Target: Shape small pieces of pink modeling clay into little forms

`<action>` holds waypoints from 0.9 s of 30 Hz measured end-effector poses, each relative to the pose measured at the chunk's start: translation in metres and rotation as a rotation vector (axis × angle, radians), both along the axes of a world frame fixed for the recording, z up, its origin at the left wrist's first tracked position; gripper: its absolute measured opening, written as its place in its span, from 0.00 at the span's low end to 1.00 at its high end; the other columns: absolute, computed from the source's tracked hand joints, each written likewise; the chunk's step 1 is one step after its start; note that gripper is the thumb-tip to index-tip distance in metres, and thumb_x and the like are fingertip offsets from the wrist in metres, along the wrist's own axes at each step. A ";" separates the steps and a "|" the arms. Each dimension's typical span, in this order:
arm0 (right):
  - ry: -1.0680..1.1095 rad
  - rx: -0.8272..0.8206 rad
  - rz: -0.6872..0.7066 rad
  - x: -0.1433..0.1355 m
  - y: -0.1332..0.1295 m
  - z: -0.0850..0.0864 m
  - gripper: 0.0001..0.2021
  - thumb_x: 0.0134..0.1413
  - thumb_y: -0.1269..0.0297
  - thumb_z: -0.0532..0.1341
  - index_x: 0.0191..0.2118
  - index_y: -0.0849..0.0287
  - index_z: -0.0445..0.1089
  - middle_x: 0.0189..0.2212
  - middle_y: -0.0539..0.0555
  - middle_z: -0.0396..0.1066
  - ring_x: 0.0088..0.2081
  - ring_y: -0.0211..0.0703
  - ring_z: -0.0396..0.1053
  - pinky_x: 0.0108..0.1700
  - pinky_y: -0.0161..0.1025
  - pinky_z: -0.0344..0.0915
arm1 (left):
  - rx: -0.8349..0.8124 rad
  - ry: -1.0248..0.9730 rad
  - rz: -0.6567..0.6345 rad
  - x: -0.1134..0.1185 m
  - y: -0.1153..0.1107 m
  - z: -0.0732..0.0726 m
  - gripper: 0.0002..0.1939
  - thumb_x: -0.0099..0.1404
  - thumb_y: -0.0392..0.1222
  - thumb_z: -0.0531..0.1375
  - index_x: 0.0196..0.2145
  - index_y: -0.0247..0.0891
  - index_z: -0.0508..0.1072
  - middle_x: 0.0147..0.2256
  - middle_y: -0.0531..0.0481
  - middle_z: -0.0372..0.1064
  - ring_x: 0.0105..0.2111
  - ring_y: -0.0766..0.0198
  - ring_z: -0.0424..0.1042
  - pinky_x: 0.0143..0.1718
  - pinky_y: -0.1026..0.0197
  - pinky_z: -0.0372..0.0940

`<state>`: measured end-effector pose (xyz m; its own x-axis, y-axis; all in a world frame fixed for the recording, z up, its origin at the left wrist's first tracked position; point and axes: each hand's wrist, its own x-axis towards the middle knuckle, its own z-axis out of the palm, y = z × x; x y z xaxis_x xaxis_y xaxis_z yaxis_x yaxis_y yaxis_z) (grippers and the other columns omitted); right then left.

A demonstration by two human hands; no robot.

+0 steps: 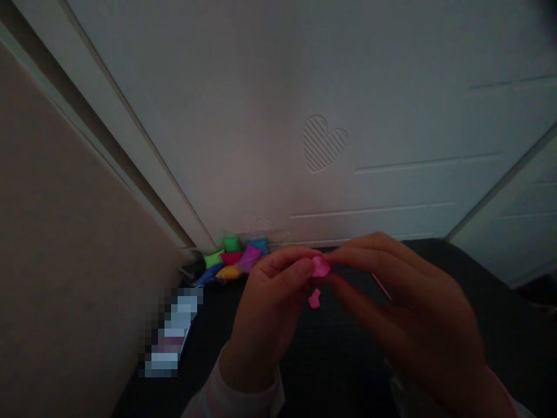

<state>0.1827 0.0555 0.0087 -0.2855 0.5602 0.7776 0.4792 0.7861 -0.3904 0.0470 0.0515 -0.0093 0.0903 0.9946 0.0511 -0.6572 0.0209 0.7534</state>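
Between the thumb and fingers of my left hand (274, 296) is a small lump of bright pink modelling clay (321, 266). My right hand (413, 307) meets it from the other side, the tips of its thumb and forefinger pinched at the lump's right edge. Both hands are raised over a dark tabletop (331, 354). Below the held lump, a second bit of pink clay (314, 299) lies on the table. A thin pinkish stick (381, 286) rests behind my right hand, which partly hides it.
At the back left a clear bag holds several coloured packets (250, 258), green, blue, purple, red and orange among them. A phone-like slab (176, 331), its face blurred out, lies at the left edge. A pale panel (261, 116) with an embossed heart rises behind the table.
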 end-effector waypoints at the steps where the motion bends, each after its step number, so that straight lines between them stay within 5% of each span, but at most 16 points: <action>1: 0.003 -0.006 0.003 0.000 0.000 0.000 0.04 0.54 0.68 0.59 0.36 0.57 0.70 0.28 0.51 0.73 0.31 0.40 0.70 0.35 0.36 0.68 | 0.005 0.003 0.005 0.000 0.000 0.000 0.06 0.48 0.38 0.67 0.27 0.36 0.79 0.26 0.52 0.74 0.28 0.69 0.70 0.30 0.69 0.63; 11: -0.006 -0.003 0.020 -0.001 0.002 -0.001 0.04 0.53 0.72 0.59 0.35 0.57 0.70 0.28 0.50 0.72 0.32 0.39 0.69 0.35 0.35 0.67 | -0.012 0.023 -0.022 0.001 0.000 0.000 0.04 0.51 0.37 0.66 0.27 0.35 0.78 0.25 0.51 0.73 0.26 0.69 0.67 0.29 0.67 0.63; 17: 0.126 -0.225 0.001 -0.002 0.006 -0.003 0.06 0.51 0.69 0.63 0.36 0.54 0.71 0.29 0.45 0.72 0.30 0.33 0.69 0.32 0.30 0.64 | -0.061 -0.181 -0.119 0.004 0.004 -0.005 0.08 0.61 0.34 0.57 0.28 0.32 0.76 0.31 0.49 0.71 0.34 0.67 0.69 0.38 0.65 0.65; 27: 0.242 -0.545 0.086 0.001 0.008 -0.003 0.04 0.52 0.65 0.61 0.28 0.55 0.71 0.22 0.44 0.69 0.26 0.32 0.66 0.25 0.28 0.62 | -0.037 -0.137 -0.140 0.007 0.003 -0.009 0.09 0.65 0.33 0.52 0.33 0.31 0.73 0.30 0.48 0.68 0.30 0.69 0.66 0.31 0.67 0.62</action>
<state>0.1839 0.0631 0.0056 -0.1980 0.8793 0.4331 0.2698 0.4737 -0.8383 0.0540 0.0546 -0.0186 0.2222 0.9743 0.0366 -0.7425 0.1448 0.6540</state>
